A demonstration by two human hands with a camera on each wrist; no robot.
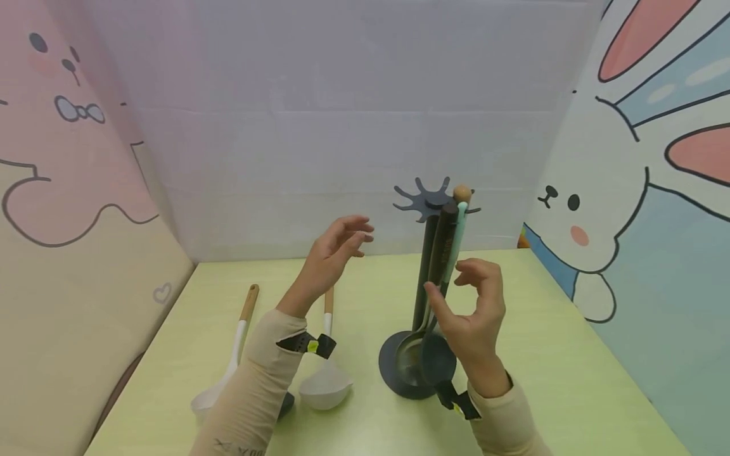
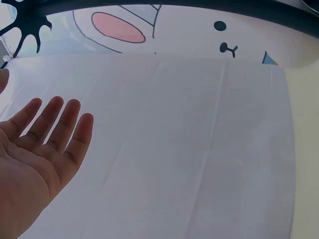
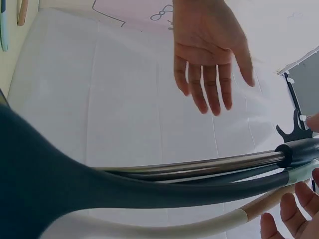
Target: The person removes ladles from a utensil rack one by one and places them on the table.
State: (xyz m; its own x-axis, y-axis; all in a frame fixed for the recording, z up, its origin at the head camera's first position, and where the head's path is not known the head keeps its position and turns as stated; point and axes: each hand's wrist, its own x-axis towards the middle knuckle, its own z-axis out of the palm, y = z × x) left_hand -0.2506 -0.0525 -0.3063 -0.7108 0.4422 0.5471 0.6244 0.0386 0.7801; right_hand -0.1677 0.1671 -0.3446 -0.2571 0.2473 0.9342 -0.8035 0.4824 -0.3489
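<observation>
A dark utensil stand [image 1: 419,310] has a round base and a top of curved hooks [image 1: 419,201]. From it hang a metal ladle [image 1: 407,361] with a black handle, a dark-headed utensil [image 1: 439,360] with a mint handle, and a utensil with a wooden handle end [image 1: 462,193]. My right hand [image 1: 479,316] is just right of these handles, thumb and fingers apart and nothing gripped. In the right wrist view its fingertips [image 3: 290,209] are close to the wooden handle. My left hand [image 1: 333,253] is raised left of the stand, holding nothing, fingers spread in the left wrist view.
On the pale green table [image 1: 547,354], a white utensil with a wooden handle [image 1: 249,303] lies at the left. A white ladle [image 1: 326,387] lies nearer the middle. Part of a dark thing [image 1: 286,405] shows beside my left forearm. Printed panels flank the table, with a white sheet behind.
</observation>
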